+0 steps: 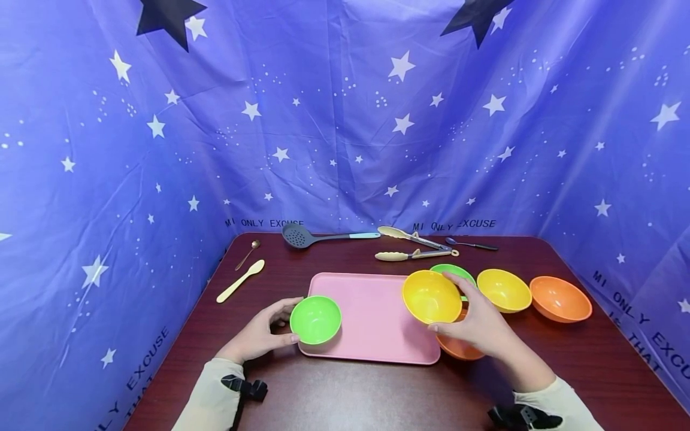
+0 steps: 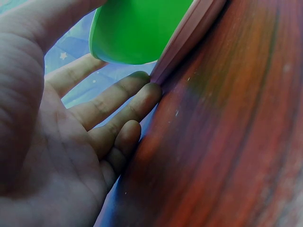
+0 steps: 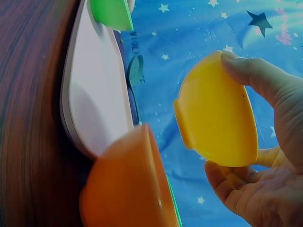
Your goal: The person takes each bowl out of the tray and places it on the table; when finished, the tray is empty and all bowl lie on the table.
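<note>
On the left end of a pink tray [image 1: 372, 317] sits a light green bowl [image 1: 316, 320]. My left hand [image 1: 264, 329] holds its left side, thumb at the near rim and index finger behind; the other fingers spread loosely in the left wrist view. My right hand [image 1: 480, 317] grips a yellow bowl [image 1: 431, 296] by its right side, thumb on one side and fingers on the other. The right wrist view shows this yellow bowl [image 3: 215, 113] raised and tilted, above an orange bowl [image 3: 123, 184] by the tray's right end.
Behind the raised bowl, another green bowl [image 1: 453, 271] is partly hidden. Further right stand a second yellow bowl [image 1: 504, 290] and an orange bowl [image 1: 560, 299]. A slotted spoon [image 1: 298, 236], tongs [image 1: 415, 239] and a small spoon [image 1: 471, 244] lie at the back; two spoons lie left.
</note>
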Available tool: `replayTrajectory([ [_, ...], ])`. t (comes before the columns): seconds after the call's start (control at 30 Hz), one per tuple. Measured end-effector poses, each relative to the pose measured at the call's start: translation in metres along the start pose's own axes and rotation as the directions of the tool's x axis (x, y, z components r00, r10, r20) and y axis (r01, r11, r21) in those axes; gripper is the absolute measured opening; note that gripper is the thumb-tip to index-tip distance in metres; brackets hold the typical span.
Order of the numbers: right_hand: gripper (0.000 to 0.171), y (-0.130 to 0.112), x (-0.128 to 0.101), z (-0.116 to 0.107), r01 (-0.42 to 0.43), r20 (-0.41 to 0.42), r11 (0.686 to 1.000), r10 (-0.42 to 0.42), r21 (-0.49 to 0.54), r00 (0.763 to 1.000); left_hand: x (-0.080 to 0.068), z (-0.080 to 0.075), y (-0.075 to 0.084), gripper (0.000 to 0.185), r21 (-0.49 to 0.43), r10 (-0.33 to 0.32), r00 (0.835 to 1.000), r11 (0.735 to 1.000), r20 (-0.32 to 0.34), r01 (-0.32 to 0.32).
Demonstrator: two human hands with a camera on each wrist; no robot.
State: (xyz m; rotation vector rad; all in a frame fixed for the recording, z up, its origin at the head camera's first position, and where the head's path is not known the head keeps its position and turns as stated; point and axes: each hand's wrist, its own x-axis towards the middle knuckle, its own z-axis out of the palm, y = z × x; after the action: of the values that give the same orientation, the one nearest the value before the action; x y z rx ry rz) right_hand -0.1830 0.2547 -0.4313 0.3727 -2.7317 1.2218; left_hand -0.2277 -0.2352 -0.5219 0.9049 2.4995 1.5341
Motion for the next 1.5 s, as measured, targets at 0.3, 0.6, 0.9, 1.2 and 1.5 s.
replayTrajectory([
  [0.3,0.113,0.018,-0.012,-0.023,-0.061,-0.012,0.998,0.060,-0.021,0.998,0.000,-0.001,-0.002,0.076,0.001,-0.022,1.000,1.000,0.004,0.022],
  [0.6,0.113,0.033,-0.026,-0.043,-0.128,-0.046,0.989,0.125,-0.074,0.991,0.000,0.000,-0.003,0.075,0.007,-0.016,1.000,1.000,0.000,0.016],
  [0.9,0.114,0.053,-0.041,-0.061,-0.116,-0.089,0.993,0.113,-0.033,0.990,0.000,0.001,-0.003,0.075,0.003,-0.009,1.000,1.000,-0.001,0.009],
  [1.2,0.114,0.068,-0.056,-0.071,-0.149,-0.114,0.986,0.140,-0.074,0.984,0.000,0.000,-0.003,0.075,0.015,-0.011,1.000,1.000,-0.005,0.011],
  [1.5,0.113,0.079,-0.070,-0.074,-0.171,-0.119,0.983,0.161,-0.075,0.980,0.000,0.000,-0.004,0.075,0.017,-0.012,1.000,1.000,-0.004,0.012],
])
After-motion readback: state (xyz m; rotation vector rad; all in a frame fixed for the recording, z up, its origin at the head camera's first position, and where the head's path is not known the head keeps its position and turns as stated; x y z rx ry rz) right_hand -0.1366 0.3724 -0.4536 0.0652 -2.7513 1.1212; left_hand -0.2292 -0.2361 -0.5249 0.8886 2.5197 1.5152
